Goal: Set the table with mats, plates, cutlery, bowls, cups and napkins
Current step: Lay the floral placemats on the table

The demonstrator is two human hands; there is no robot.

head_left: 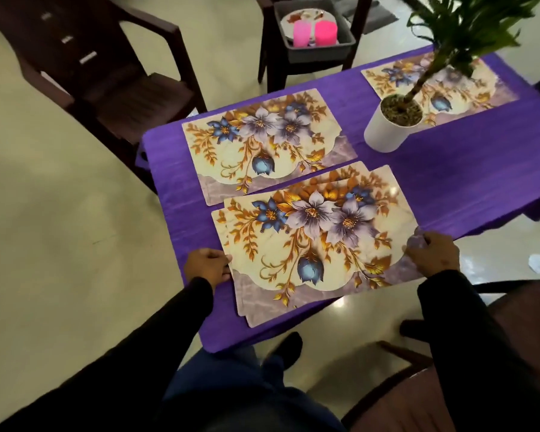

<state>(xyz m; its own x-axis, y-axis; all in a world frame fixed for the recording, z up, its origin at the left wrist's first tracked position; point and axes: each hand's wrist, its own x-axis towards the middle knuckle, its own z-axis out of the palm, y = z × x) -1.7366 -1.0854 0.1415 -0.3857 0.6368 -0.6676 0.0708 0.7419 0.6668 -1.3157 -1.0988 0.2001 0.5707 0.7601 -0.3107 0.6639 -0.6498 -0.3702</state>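
Left fingers: your left hand [207, 265] has its fingers curled onto the left edge of the stack of floral placemats [312, 244], thumb on top. Looks like a pinch, but which layer you've got, can't tell.

Right fingers: your right hand [432, 255] grips the stack's right edge the same way, fingers bent over the purple corner, clamped on it rather than spread.

Stack: at least two, maybe three mats, fanned a bit crooked, sitting at the near corner of the purple-clothed worktop [449, 169], front edge hanging past the cloth.

Laid mats: one matching single floral mat [265, 138] just beyond the stack, another far floral mat [434, 85] at the far end, partly under the white pot with the green plant [390, 126].

What could bite you: lift with both hands and you may drag two mats instead of one, since they're slick and overlapped. The overhang could also let the pile slide off onto the floor.

Still waiting: grey plastic tub [315, 32] on the dark chair [278, 67], holding two pink cups [314, 33] and a patterned plate [306, 17].
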